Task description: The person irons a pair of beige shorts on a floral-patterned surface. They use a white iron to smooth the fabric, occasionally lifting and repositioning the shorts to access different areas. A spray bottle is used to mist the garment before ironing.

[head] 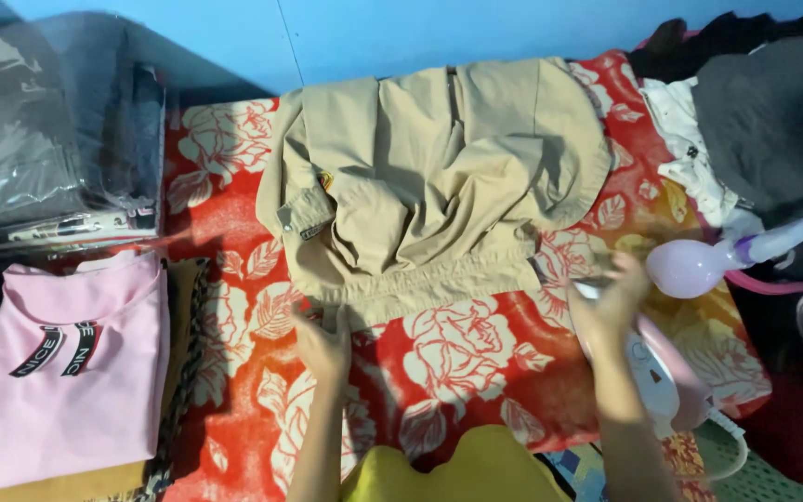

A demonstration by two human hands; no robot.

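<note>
On the red floral blanket (pixel 457 372) lies a rumpled beige jacket (pixel 429 177) — left hand (pixel 325 342) fingers pinching its hem, right hand (pixel 613 296) spread.

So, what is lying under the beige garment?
Under the beige garment lies a red cloth with pale rose prints, showing all around it. The left hand touches the garment's lower hem. Whatever lies beneath the red cloth is covered and cannot be seen.

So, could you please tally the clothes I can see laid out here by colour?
Beige garment at the left hand: 1
Pink folded top: 1
White patterned garment: 1
Grey garment: 1
Total: 4
The right hand is blurred, above a pink-and-white iron.
</note>
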